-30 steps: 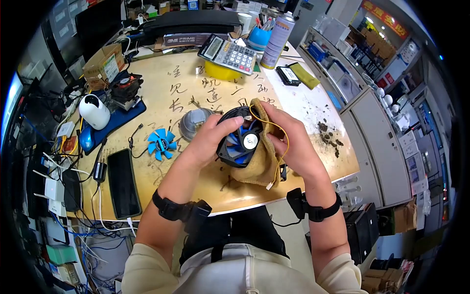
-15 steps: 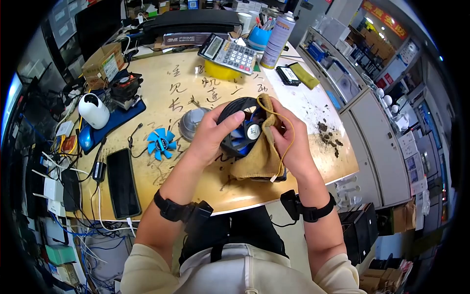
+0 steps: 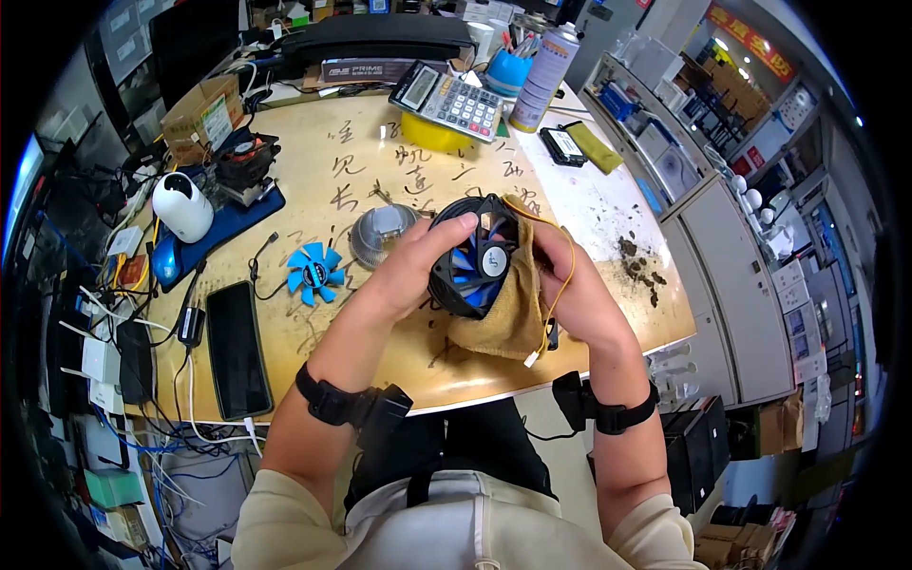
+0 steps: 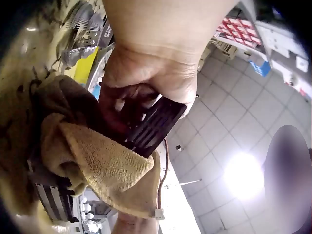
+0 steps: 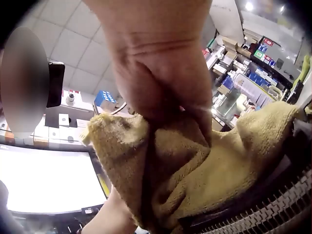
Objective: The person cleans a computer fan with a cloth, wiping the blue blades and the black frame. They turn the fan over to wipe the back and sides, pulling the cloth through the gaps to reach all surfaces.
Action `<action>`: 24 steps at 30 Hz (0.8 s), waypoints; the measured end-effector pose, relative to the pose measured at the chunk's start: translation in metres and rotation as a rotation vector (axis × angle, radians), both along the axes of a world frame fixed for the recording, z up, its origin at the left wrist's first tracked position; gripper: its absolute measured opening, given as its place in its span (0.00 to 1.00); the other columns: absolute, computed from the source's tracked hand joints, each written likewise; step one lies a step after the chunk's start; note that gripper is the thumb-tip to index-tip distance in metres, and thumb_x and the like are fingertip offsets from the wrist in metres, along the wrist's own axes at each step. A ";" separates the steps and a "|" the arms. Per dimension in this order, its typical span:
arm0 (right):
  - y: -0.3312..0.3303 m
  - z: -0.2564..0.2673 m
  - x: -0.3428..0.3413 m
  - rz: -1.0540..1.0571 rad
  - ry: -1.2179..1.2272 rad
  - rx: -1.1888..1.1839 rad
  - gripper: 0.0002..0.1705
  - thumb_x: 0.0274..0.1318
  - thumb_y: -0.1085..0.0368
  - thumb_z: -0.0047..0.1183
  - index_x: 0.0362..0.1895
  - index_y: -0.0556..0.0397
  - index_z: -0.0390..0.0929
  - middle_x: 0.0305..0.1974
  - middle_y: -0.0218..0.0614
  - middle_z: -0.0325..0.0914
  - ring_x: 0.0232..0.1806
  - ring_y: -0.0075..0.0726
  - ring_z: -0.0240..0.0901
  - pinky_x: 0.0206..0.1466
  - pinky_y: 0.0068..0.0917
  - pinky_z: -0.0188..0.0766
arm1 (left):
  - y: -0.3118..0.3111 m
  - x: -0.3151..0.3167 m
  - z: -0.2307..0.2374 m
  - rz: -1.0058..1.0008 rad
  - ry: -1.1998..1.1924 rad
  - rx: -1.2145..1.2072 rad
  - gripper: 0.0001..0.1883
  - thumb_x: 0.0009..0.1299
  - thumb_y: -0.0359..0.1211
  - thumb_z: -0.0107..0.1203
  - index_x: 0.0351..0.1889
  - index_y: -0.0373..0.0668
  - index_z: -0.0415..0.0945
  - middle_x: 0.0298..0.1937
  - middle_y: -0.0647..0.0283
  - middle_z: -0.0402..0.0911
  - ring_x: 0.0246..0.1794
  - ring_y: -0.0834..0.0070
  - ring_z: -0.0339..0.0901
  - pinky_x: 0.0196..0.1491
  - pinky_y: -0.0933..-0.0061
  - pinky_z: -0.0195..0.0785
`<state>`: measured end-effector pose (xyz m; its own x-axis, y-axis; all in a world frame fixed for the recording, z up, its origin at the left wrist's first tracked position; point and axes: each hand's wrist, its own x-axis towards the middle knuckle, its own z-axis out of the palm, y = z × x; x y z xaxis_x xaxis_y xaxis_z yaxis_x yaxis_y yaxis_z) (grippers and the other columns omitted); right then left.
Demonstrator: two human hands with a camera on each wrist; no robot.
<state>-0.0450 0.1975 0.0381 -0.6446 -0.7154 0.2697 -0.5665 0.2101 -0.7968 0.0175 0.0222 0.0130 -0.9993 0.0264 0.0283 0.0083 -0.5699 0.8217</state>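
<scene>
A black cooling fan (image 3: 468, 296) with blue blades and a white hub label is held above the table, its face turned up. My left hand (image 3: 410, 266) grips its left rim, thumb across the front. On the other side my right hand (image 3: 581, 294) holds a yellow-brown cloth (image 3: 503, 323) against the fan's edge; its fingertips are hidden behind the cloth. A thin yellow cable with a white connector (image 3: 532, 360) hangs down over the cloth. The left wrist view shows the slotted edge of the fan (image 4: 158, 126) under my left hand (image 4: 151, 68), beside the cloth (image 4: 107, 165).
A loose blue fan blade wheel (image 3: 313, 274) and a round heatsink (image 3: 369, 249) lie left of the hands. Nearer the left edge is a phone (image 3: 237, 351). A finned part (image 5: 263, 204) sits below the cloth. Dark dirt clumps (image 3: 642, 271) lie at right; a calculator (image 3: 451, 103) stands behind.
The fan has turned to face upward more and shifted slightly right. My right hand has slid down along the cloth, and the cable now hangs closer to it.
</scene>
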 end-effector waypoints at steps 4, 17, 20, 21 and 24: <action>-0.001 -0.006 -0.004 -0.035 0.018 -0.017 0.32 0.45 0.81 0.47 0.59 0.60 0.60 0.49 0.49 0.68 0.50 0.48 0.67 0.55 0.29 0.62 | -0.001 0.000 -0.005 -0.039 -0.023 -0.007 0.19 0.65 0.43 0.48 0.43 0.36 0.73 0.36 0.64 0.79 0.33 0.81 0.76 0.38 0.80 0.71; -0.009 -0.002 0.004 -0.147 0.217 -0.123 0.29 0.44 0.82 0.46 0.56 0.60 0.65 0.44 0.46 0.72 0.44 0.42 0.71 0.48 0.25 0.67 | 0.004 0.001 -0.005 -0.010 0.032 0.080 0.19 0.65 0.43 0.49 0.45 0.38 0.71 0.38 0.65 0.77 0.36 0.80 0.75 0.40 0.79 0.70; -0.010 -0.005 0.005 -0.174 0.166 -0.115 0.30 0.47 0.85 0.41 0.58 0.58 0.63 0.46 0.36 0.71 0.45 0.23 0.69 0.48 0.18 0.65 | 0.003 -0.002 -0.009 -0.006 0.097 0.038 0.19 0.65 0.42 0.50 0.47 0.38 0.71 0.38 0.66 0.77 0.36 0.80 0.75 0.40 0.79 0.70; -0.011 -0.009 0.003 -0.179 0.167 -0.126 0.31 0.46 0.85 0.41 0.58 0.58 0.63 0.46 0.36 0.71 0.45 0.22 0.69 0.47 0.18 0.65 | 0.003 -0.003 -0.010 -0.005 0.104 0.035 0.19 0.64 0.42 0.51 0.47 0.38 0.71 0.38 0.66 0.77 0.36 0.81 0.75 0.40 0.79 0.70; -0.012 -0.009 0.004 -0.212 0.140 -0.174 0.29 0.44 0.83 0.43 0.56 0.60 0.64 0.46 0.45 0.72 0.45 0.36 0.71 0.48 0.23 0.66 | 0.004 -0.002 -0.010 0.007 0.108 0.022 0.20 0.64 0.42 0.52 0.47 0.38 0.70 0.39 0.66 0.77 0.36 0.81 0.75 0.39 0.79 0.70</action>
